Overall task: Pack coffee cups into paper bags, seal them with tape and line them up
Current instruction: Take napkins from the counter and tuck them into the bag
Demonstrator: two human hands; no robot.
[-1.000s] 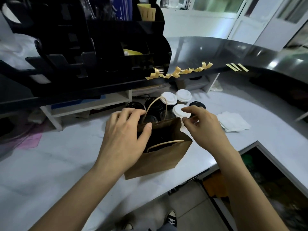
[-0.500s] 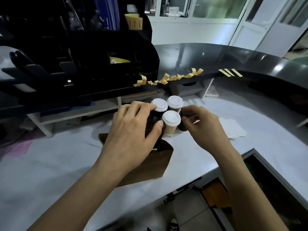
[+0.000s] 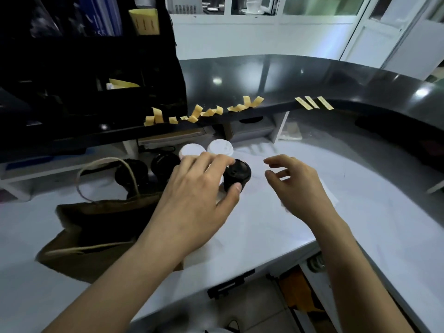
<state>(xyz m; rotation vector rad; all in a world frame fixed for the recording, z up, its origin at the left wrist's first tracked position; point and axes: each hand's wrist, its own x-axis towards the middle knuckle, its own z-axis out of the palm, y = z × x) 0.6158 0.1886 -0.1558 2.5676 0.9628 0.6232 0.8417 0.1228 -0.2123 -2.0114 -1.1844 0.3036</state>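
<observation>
My left hand grips a black-lidded coffee cup on the white counter, thumb on its near side and fingers over the lid's far edge. Just to the right, my right hand hovers with loosely curved fingers and holds nothing. A brown paper bag with twine handles stands open at the left, partly behind my left forearm. Two white-lidded cups stand behind my left hand. Two black-lidded cups stand further left, behind the bag. Yellow tape strips hang from the black ledge's edge.
Three more tape strips lie on the curved black counter at the back right. A black organiser fills the back left. White paper lies under my right hand. The white counter's front edge drops to the floor.
The paper bag now sits further left in view. My left hand has left the bag's rim and taken the black-lidded cup. My right hand has let go and drawn back to the right.
</observation>
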